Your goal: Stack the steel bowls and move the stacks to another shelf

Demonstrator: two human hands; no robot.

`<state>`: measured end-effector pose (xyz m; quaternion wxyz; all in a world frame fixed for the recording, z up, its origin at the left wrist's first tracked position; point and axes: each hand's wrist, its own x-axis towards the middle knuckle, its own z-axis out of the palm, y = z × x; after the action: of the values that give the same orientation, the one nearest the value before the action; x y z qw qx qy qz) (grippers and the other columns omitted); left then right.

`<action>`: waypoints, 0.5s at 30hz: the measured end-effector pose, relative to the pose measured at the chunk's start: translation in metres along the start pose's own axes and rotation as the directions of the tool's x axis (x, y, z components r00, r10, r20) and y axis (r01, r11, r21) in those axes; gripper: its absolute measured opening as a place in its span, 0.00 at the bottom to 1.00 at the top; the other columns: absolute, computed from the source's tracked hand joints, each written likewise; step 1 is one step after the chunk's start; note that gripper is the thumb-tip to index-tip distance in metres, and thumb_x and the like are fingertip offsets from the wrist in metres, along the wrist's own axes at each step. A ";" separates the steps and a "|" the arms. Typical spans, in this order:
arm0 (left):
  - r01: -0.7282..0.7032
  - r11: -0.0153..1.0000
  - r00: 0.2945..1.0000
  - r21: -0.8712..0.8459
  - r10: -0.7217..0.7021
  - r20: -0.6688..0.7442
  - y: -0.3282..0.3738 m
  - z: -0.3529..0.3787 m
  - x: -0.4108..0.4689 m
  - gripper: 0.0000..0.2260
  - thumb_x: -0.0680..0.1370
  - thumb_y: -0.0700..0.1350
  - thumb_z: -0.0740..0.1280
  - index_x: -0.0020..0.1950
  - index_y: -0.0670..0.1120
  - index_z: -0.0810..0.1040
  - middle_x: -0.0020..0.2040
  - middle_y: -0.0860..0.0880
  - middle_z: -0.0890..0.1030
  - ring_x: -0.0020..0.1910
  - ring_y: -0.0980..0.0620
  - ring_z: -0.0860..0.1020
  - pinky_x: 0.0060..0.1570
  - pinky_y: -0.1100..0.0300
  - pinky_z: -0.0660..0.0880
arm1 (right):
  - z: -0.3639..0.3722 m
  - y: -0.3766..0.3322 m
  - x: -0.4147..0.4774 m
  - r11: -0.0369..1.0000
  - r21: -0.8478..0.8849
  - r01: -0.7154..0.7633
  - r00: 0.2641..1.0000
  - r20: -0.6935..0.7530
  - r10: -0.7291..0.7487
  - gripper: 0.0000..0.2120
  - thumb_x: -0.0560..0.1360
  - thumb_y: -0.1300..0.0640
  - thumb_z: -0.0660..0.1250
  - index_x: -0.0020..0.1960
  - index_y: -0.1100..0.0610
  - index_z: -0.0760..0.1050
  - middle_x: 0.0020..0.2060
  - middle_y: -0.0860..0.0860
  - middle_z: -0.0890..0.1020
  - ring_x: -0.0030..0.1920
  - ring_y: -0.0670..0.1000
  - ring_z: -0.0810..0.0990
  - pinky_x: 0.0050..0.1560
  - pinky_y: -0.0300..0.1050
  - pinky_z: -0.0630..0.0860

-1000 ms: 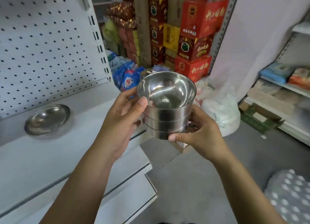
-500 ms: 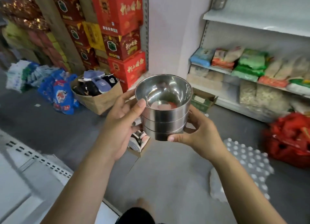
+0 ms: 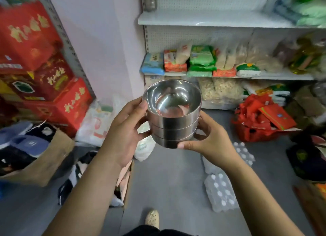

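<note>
Bowls [image 3: 173,115], steel and nested three deep, sit gripped between the left hand [image 3: 123,133] and right hand [image 3: 210,140], fingers curled round.

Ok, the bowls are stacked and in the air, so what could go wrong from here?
1. The stack of bowls is held by its smooth sides between the left hand and right hand; it could slip or tilt apart.
2. On the floor, bottle packs and a cardboard box lie near the foot, so a trip seems possible.
</note>
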<state>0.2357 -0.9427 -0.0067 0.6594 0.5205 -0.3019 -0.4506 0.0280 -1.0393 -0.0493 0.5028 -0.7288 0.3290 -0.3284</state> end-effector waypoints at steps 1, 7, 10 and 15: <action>0.012 1.000 1.000 0.010 -0.012 0.029 0.004 0.001 0.022 0.11 0.76 0.53 0.68 0.56 0.54 0.82 0.56 0.52 0.84 0.59 0.49 0.80 0.63 0.38 0.76 | -0.002 0.001 0.014 1.000 -0.001 -0.005 0.999 -0.033 0.005 0.43 0.59 0.53 0.86 0.71 0.42 0.73 0.61 0.41 0.84 0.66 0.44 0.80 0.64 0.41 0.77; 0.075 0.991 0.976 0.106 -0.095 0.197 0.009 0.021 0.134 0.12 0.75 0.55 0.68 0.56 0.54 0.82 0.53 0.52 0.81 0.57 0.47 0.79 0.63 0.35 0.75 | -0.020 0.019 0.074 0.996 0.000 -0.088 0.974 -0.210 0.086 0.45 0.60 0.52 0.86 0.73 0.42 0.71 0.62 0.37 0.83 0.66 0.40 0.79 0.62 0.34 0.76; 0.118 0.986 0.950 0.115 -0.146 0.275 -0.002 0.040 0.177 0.14 0.75 0.56 0.69 0.58 0.53 0.82 0.47 0.53 0.80 0.53 0.47 0.78 0.56 0.42 0.79 | -0.039 0.038 0.093 0.991 0.006 -0.137 0.949 -0.284 0.133 0.46 0.60 0.54 0.87 0.74 0.43 0.71 0.62 0.40 0.83 0.65 0.44 0.81 0.65 0.44 0.78; 0.163 0.979 0.922 0.122 -0.195 0.334 -0.022 0.082 0.250 0.15 0.75 0.55 0.69 0.59 0.52 0.81 0.48 0.52 0.80 0.50 0.49 0.80 0.52 0.46 0.79 | -0.082 0.069 0.139 0.984 -0.003 -0.180 0.926 -0.339 0.169 0.43 0.61 0.56 0.87 0.72 0.47 0.73 0.61 0.44 0.85 0.65 0.47 0.81 0.67 0.55 0.78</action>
<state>0.2613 -1.2054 -0.0228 0.5279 0.4887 -0.3842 -0.5787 0.0306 -1.2132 -0.0717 0.4537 -0.6381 0.4793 -0.3966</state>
